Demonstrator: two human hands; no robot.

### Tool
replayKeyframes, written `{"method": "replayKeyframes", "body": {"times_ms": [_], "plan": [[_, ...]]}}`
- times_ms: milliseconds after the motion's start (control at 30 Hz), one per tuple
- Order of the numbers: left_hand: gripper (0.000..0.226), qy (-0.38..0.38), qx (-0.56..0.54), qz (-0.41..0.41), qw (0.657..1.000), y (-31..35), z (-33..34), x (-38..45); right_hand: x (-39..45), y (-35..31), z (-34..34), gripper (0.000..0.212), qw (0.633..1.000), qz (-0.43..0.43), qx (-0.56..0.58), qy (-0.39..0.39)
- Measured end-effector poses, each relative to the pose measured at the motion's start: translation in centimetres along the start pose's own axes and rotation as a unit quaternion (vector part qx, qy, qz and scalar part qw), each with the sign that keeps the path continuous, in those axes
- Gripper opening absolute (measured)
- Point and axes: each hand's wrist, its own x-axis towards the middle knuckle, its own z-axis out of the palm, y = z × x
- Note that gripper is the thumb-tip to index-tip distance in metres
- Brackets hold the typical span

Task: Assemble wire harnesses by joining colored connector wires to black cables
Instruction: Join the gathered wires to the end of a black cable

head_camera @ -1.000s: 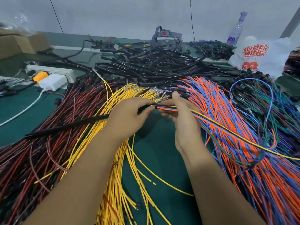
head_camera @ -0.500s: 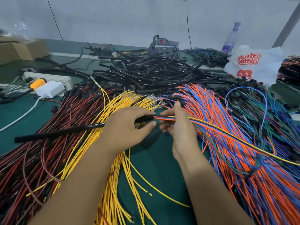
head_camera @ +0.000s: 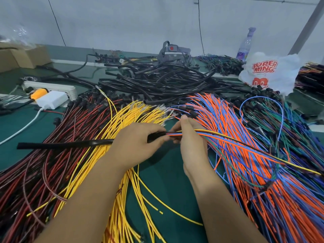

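My left hand (head_camera: 135,142) grips a long black cable (head_camera: 66,144) near its right end; the rest of the cable runs left over the wire piles. My right hand (head_camera: 191,137) pinches a small bundle of coloured wires (head_camera: 228,139), yellow, orange, blue and green, right where its ends meet the mouth of the black cable. The bundle trails off to the right across the orange and blue pile. How far the wire ends reach inside the cable is hidden by my fingers.
On the green table (head_camera: 168,181) lie fans of red and black wires (head_camera: 35,163), yellow wires (head_camera: 126,116), orange and blue wires (head_camera: 263,172), and green ones (head_camera: 289,120). A heap of black cables (head_camera: 166,79) lies behind. A power strip (head_camera: 52,86), a white bag (head_camera: 270,72) and a bottle (head_camera: 245,44) stand further back.
Both hands stay on the joint between cable and wires. The black cable's free left end has slid slightly right, and the view has tilted up a little.
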Motion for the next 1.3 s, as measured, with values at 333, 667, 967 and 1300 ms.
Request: {"method": "replayKeyframes", "body": {"times_ms": [333,667,967,1300], "plan": [[0.012,0.012,0.047,0.005,0.999,-0.16,0.07,0.17,-0.08,0.03,0.17,0.033,1.0,0.019,-0.001,0.003],[0.017,-0.001,0.062,-0.03,0.998,-0.81,-0.14,0.08,-0.48,-0.35,0.18,0.038,1.0,0.005,0.022,0.006],[0.018,0.015,0.068,-0.008,0.998,-0.4,-0.03,0.0,-0.39,-0.52,0.19,0.042,0.999,0.022,0.048,-0.004],[0.016,-0.011,0.064,-0.047,0.997,-0.63,0.09,0.24,-0.27,-0.56,0.4,0.045,0.995,-0.048,0.089,-0.022]]}}
